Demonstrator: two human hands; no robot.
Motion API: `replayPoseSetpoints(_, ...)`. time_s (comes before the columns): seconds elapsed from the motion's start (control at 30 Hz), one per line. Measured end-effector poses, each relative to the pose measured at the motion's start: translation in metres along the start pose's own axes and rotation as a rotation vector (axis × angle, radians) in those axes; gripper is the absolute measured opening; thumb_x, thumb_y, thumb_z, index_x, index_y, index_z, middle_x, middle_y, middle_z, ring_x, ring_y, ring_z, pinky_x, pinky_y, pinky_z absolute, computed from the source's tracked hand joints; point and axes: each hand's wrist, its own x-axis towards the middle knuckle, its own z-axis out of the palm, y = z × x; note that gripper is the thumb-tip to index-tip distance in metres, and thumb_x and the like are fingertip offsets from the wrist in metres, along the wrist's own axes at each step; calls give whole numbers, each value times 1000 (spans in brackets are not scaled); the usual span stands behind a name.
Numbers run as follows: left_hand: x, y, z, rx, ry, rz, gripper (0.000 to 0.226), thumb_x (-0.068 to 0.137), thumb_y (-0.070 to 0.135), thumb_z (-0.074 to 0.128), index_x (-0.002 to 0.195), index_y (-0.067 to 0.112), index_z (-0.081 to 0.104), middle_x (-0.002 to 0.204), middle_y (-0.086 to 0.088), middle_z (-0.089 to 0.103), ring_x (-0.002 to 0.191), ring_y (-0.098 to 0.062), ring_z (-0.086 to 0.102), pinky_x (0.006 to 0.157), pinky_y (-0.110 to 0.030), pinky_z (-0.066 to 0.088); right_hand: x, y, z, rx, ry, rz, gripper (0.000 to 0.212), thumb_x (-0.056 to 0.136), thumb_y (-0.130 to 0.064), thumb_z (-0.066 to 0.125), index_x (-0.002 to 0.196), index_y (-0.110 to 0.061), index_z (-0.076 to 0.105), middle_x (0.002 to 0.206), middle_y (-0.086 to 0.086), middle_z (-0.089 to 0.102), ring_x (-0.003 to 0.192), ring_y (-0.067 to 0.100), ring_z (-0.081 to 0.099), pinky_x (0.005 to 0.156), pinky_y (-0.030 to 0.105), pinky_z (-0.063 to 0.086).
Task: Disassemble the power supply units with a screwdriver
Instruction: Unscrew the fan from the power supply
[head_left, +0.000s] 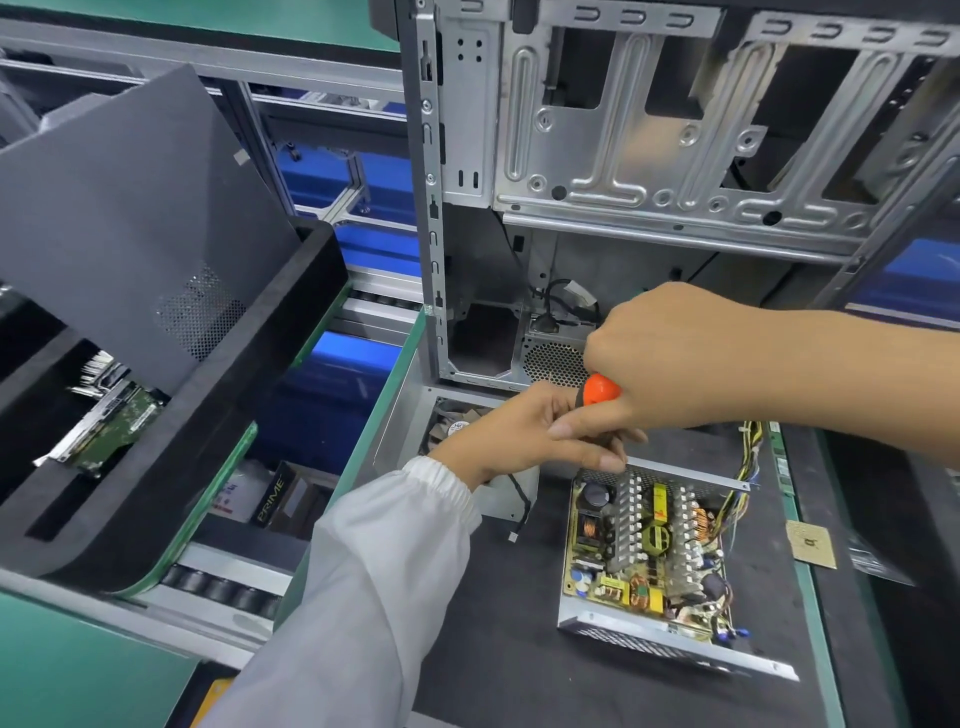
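An opened power supply unit (649, 561) lies on the black mat, its circuit board, heat sinks and coils exposed, with yellow and black wires trailing off its right side. My right hand (675, 358) grips a screwdriver with an orange handle (600, 388) just above the unit's far edge. My left hand (535, 431) holds the screwdriver's dark shaft below the handle; the tip is hidden behind its fingers. The unit's removed lid with a fan (452, 431) lies to the left behind my left hand.
An empty metal computer case (649, 171) stands upright right behind the hands. A black foam tray (218, 426) with a grey side panel and a green hard-drive board sits on the roller conveyor at left. A small chip (810, 543) lies at the mat's right edge.
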Motion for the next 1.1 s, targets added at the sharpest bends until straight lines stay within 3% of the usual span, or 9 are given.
replayPoseSetpoints(0.1,-2,-1,-4,-19,37,4,20,84,-9,67,103,-3,67,99,-8,71,102,-20,67,93,-25,50,-1,0,-1,77,-62,-23,43,87,-62,46,79,-20,48,61,-8,44,54,11,41,46,27,29)
replayPoseSetpoints(0.17,-5,-3,-6,-51,56,8,27,85,-12,64,111,-3,64,104,-13,70,104,-19,66,92,-24,49,-4,3,-8,215,-113,-58,20,85,-38,60,92,-31,42,63,-12,43,57,3,39,48,27,28)
replayPoseSetpoints(0.23,-7,-6,-7,-75,67,10,32,85,-14,63,116,-8,60,103,-12,71,103,-19,67,92,-25,50,-4,5,-12,297,-174,-76,28,81,-24,63,95,-38,43,64,-16,44,59,-2,39,49,26,30)
replayPoseSetpoints(0.3,-6,-8,-7,-62,95,11,30,83,-12,67,113,-11,61,105,-20,70,105,-28,67,95,-31,52,-3,5,-10,262,-168,-67,29,79,-46,68,94,-37,46,63,-16,44,59,-3,39,49,25,28)
replayPoseSetpoints(0.4,-3,-7,-6,-27,100,39,24,82,-12,68,106,-10,65,102,-21,70,100,-24,67,93,-30,53,-1,1,-4,60,-100,30,63,72,-84,41,80,-22,50,60,-10,44,54,7,41,45,27,25)
replayPoseSetpoints(0.53,-5,-5,-4,-97,60,30,28,82,-12,68,97,12,70,96,-3,74,98,-15,69,88,-23,52,2,-2,3,57,-130,29,54,84,-71,42,82,-18,54,64,-7,45,58,14,45,45,26,27)
replayPoseSetpoints(0.7,-10,-8,-10,-196,113,72,43,82,-4,68,123,-6,56,113,-11,67,109,-24,64,103,-41,47,-3,5,-6,172,-113,54,45,84,-63,48,75,-18,49,67,-4,53,67,17,53,51,29,37)
replayPoseSetpoints(0.9,-20,-9,-19,-248,172,92,29,90,10,65,118,16,68,116,-7,70,116,-24,63,100,-31,48,-7,20,-18,270,-77,119,55,70,-69,43,66,-14,51,54,-2,50,52,17,43,49,30,37)
replayPoseSetpoints(1.1,-26,-16,-16,-273,333,9,23,100,13,52,115,6,68,113,-17,70,112,-29,65,96,-32,53,-14,46,-24,460,-60,281,59,61,-73,50,54,-14,47,42,-5,38,42,14,35,48,28,34)
